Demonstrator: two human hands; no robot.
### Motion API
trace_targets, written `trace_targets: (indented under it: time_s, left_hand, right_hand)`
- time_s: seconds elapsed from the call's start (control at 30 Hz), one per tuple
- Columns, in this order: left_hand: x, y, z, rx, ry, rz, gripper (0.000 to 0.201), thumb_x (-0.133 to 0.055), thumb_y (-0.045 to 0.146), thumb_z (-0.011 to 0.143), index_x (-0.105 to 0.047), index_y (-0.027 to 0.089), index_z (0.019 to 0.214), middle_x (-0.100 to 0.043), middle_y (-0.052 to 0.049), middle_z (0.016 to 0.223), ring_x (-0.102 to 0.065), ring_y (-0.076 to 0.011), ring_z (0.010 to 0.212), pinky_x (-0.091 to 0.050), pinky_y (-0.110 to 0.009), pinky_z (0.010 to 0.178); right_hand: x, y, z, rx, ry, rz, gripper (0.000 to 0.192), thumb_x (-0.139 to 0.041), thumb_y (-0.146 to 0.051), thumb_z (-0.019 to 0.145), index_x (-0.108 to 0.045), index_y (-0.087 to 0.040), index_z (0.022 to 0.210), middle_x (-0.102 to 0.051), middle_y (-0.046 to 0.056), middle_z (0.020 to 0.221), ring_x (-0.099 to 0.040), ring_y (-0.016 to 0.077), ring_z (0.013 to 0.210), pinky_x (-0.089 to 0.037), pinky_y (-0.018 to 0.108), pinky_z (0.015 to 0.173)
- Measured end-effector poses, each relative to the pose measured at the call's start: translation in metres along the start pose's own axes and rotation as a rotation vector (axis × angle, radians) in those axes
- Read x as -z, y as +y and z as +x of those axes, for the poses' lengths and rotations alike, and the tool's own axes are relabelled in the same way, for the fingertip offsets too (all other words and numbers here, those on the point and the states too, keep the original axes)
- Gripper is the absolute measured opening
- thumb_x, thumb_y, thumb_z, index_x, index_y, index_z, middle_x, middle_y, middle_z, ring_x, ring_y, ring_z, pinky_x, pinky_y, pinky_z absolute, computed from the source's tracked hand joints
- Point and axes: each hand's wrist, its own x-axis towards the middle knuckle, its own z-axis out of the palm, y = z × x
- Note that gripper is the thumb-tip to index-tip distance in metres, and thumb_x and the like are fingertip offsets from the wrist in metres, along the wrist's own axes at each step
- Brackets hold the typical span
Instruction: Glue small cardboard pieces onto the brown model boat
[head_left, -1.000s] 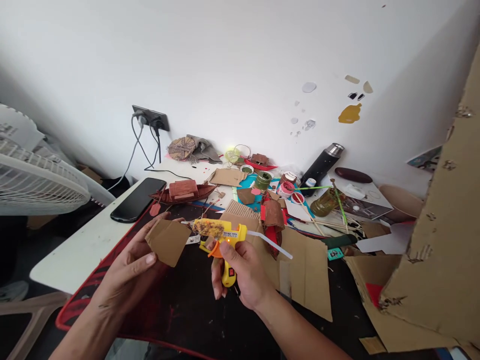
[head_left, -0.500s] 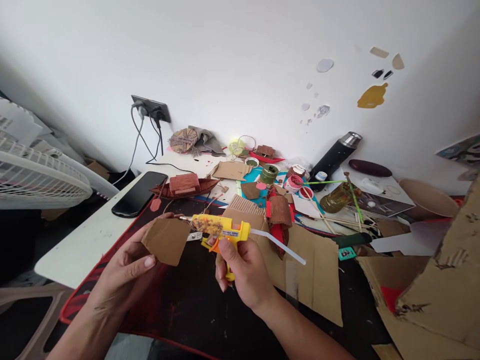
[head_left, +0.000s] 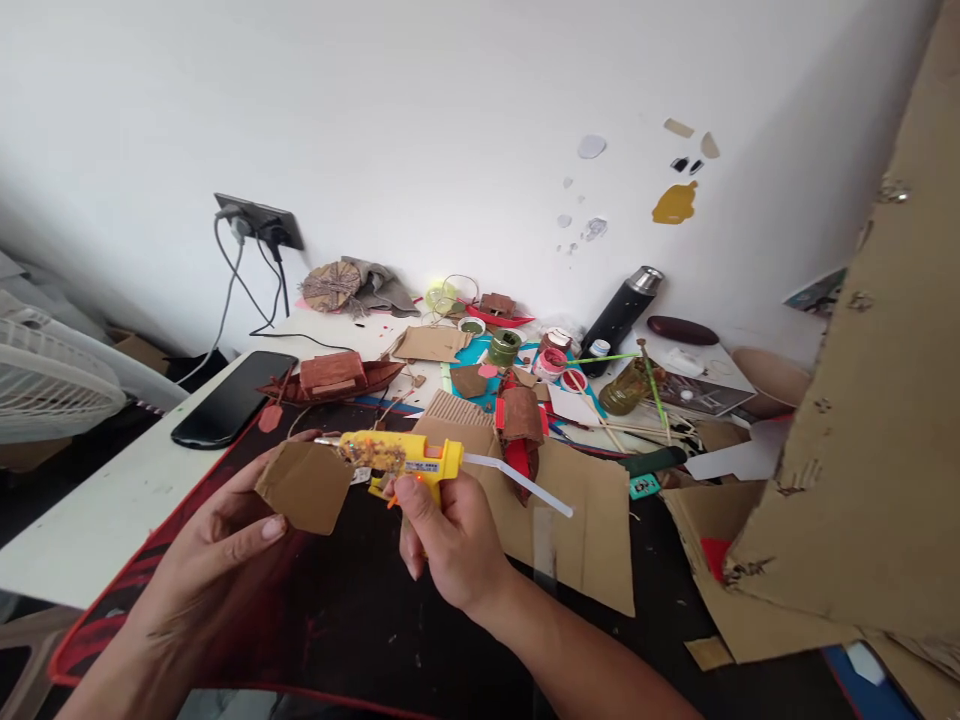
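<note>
My left hand (head_left: 232,535) holds a small cut piece of cardboard (head_left: 309,492) by its left side, with the thumb in front and the fingers behind. In my right hand (head_left: 450,540) is a yellow hot glue gun (head_left: 390,453), its grip wrapped by the fingers. The metal nozzle points left at the upper edge of the cardboard piece; whether it touches I cannot tell. A bent, whitish glue stick (head_left: 525,485) sticks out of the gun's back end. Beyond the gun, a red and brown model boat (head_left: 521,425) stands on a larger cardboard sheet (head_left: 600,550).
A second model boat (head_left: 330,376) and a black phone (head_left: 232,400) lie on the left. Paint jars (head_left: 504,348), a black thermos (head_left: 622,308) and a brush jar (head_left: 626,388) stand at the back. A tall cardboard structure (head_left: 847,450) rises on the right; a white fan (head_left: 60,375) is far left.
The camera view has turned to the right, so the scene sits further left. Both hands keep their hold, and the glue gun's nozzle stays at the cardboard piece's upper edge.
</note>
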Motion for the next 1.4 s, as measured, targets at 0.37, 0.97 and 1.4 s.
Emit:
trace_targets:
  time_s: [0.37, 0.97, 1.4]
  left_hand:
    - [-0.020, -0.001, -0.002, -0.042, 0.026, 0.020, 0.098, -0.114, 0.037, 0.049, -0.084, 0.023, 0.141, -0.083, -0.017, 0.146, -0.072, -0.0494, 0.142, -0.072, -0.044, 0.106]
    - [-0.032, -0.011, -0.003, -0.077, -0.087, 0.055, 0.086, -0.113, 0.043, 0.056, -0.085, 0.025, 0.136, -0.081, -0.017, 0.145, -0.079, -0.0424, 0.127, -0.070, -0.045, 0.101]
    - [-0.027, -0.013, -0.007, -0.026, -0.118, 0.040, 0.084, -0.113, 0.035, 0.056, -0.087, 0.027, 0.135, -0.081, -0.018, 0.149, -0.076, -0.0498, 0.139, -0.067, -0.055, 0.114]
  right_hand:
    - [0.015, 0.017, -0.010, 0.076, 0.049, -0.182, 0.064, -0.062, -0.086, 0.108, -0.061, -0.027, 0.083, -0.045, -0.006, 0.054, -0.045, 0.0138, 0.046, -0.030, 0.027, 0.044]
    - [0.017, 0.021, -0.013, 0.047, 0.078, -0.195, 0.063, -0.063, -0.086, 0.107, -0.067, -0.027, 0.083, -0.046, -0.003, 0.051, -0.050, 0.0187, 0.050, -0.033, 0.030, 0.047]
    - [0.013, 0.019, -0.014, 0.073, 0.066, -0.212, 0.064, -0.062, -0.085, 0.109, -0.065, -0.028, 0.081, -0.045, -0.004, 0.050, -0.044, 0.0165, 0.046, -0.029, 0.030, 0.045]
